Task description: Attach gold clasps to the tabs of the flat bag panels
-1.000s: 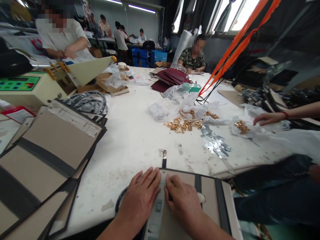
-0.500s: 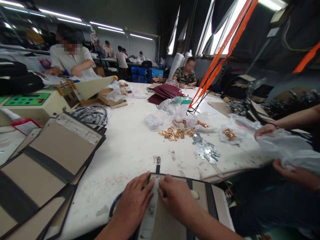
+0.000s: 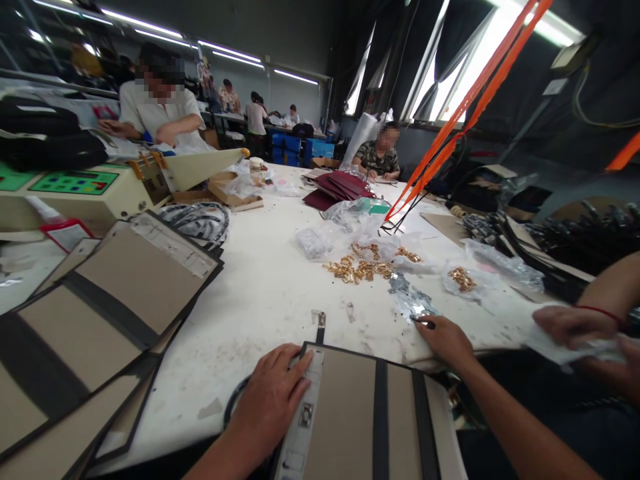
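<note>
Steadying board panel point(image 3: 345, 413) at table's point(image 3: 260, 280) near edge: left hand point(image 3: 270, 393) flat, fingers slightly spread over panel's left-edge strip point(image 3: 297, 443), likely preventing slippage. Right hand point(image 3: 447, 339) pinches small dark item point(image 3: 425, 323), identity unclear, beside silver metal plates point(image 3: 413, 300), probably heaped for easy reach.

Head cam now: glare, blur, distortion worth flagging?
Head view: window blown out to white; head view: glints on the silver metal plates; head view: small dark object in the right hand too indistinct to identify; head view, right edge: co-worker's hand looks soft and stretched.
</note>
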The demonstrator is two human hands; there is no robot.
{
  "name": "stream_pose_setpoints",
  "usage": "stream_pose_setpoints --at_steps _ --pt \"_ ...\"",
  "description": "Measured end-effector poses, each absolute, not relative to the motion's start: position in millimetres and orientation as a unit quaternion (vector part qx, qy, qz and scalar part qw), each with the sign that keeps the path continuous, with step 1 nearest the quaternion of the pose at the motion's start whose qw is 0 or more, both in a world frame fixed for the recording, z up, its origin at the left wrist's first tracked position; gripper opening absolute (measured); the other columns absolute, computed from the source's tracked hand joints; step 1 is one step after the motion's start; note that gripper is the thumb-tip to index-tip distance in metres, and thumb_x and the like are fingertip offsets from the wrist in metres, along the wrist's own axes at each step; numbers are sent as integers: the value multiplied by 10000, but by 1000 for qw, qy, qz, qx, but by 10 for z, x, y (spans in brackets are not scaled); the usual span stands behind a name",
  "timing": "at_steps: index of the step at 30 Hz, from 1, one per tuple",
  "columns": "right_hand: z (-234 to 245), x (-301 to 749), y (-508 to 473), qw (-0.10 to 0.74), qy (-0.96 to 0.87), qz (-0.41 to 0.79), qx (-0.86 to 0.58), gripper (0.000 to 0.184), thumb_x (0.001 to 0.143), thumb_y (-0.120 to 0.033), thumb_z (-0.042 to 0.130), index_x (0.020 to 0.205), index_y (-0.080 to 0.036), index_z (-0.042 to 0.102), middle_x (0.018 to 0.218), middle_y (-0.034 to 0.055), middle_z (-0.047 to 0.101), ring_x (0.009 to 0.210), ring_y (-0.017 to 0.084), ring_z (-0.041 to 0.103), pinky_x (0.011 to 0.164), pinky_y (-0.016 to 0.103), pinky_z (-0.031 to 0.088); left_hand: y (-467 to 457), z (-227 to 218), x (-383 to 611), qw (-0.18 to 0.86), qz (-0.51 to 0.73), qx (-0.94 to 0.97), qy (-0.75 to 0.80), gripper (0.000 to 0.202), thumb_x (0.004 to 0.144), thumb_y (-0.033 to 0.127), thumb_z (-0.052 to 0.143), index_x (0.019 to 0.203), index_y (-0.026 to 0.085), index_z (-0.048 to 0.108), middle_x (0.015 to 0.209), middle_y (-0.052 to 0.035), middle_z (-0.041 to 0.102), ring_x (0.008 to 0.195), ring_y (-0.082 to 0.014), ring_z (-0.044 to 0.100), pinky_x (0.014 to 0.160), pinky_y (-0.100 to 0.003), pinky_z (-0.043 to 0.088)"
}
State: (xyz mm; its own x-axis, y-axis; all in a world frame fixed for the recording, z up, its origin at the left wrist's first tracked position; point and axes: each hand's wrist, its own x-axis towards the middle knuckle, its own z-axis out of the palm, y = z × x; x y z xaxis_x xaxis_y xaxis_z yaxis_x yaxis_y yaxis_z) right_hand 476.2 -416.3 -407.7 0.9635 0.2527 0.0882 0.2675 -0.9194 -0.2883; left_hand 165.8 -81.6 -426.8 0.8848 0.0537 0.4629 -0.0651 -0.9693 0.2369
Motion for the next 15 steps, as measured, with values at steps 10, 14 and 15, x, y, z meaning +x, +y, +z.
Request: stream_pose_setpoints --at_steps 10,14,15 --pt "-4181 4822 -4207 131 -139 -41 -981 366 873 -504 537 921 -284 825 1073 92 816 1025 316 728 840 382 531 -892 -4144 1610 170 190 967 27 434 985 224 647 1415 273 615 1382 -93 648 1307 -301 587 1110 -520 518" --pt "-4172 4832 -4224 127 -147 -44 -980 357 830 -503 520 837 -277 795 972 136 807 933 362 730 777 436 524 -926 -4071 1578 193 159 967 39 452 970 233 693 1414 270 614 1399 -88 640 1327 -296 563 1136 -503 488" --pt "-4178 4844 -4233 129 -147 -45 -980 355 814 -509 526 823 -271 788 949 149 802 902 375 729 759 450 518 -931 -4064 1573 196 154 968 41 453 974 243 695 1418 271 612 1406 -87 636 1330 -296 558 1142 -501 480"
